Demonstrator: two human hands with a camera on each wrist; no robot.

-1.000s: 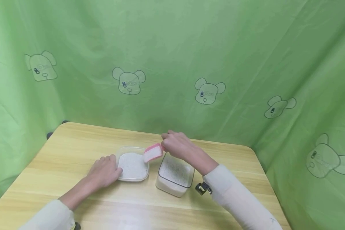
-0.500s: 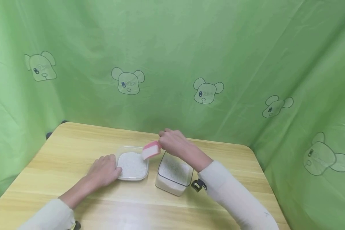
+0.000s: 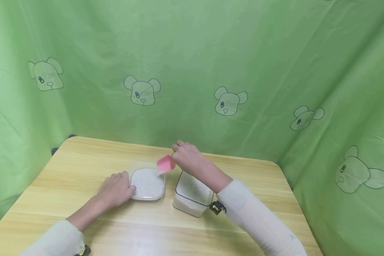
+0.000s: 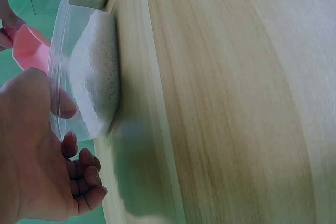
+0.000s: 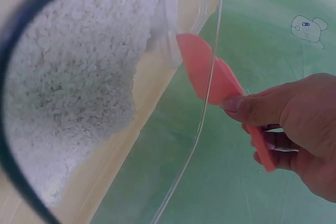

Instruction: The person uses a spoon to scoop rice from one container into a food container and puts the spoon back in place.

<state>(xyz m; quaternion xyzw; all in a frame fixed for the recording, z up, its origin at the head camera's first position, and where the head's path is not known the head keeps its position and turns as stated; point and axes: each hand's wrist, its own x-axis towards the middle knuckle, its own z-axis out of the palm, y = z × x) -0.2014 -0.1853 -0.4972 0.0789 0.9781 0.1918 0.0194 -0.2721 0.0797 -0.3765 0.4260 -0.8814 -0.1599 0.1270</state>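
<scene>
My right hand [image 3: 189, 159] grips the handle of a pink scoop [image 3: 165, 164], clearly seen in the right wrist view. The scoop tilts over the right edge of a low clear plastic container [image 3: 148, 198], and white grains fall from its lip. White rice [image 4: 97, 74] is heaped inside this container. My left hand [image 3: 116, 190] holds the container's left rim between thumb and fingers, the other fingers loosely curled outside it. To the right stands a taller clear box [image 3: 188, 209] with a dark rim, holding more rice [image 5: 79, 56], partly under my right forearm.
Both containers stand on a light wooden table [image 3: 140, 227]. A green curtain [image 3: 185, 53] printed with mouse faces hangs around the back and sides. Black clips are at each cuff, with the right one [image 3: 217, 207] close to the box.
My right hand moves slightly left and turns the scoop over, so its pink underside now shows instead of its load of rice. The left hand keeps its place on the container.
</scene>
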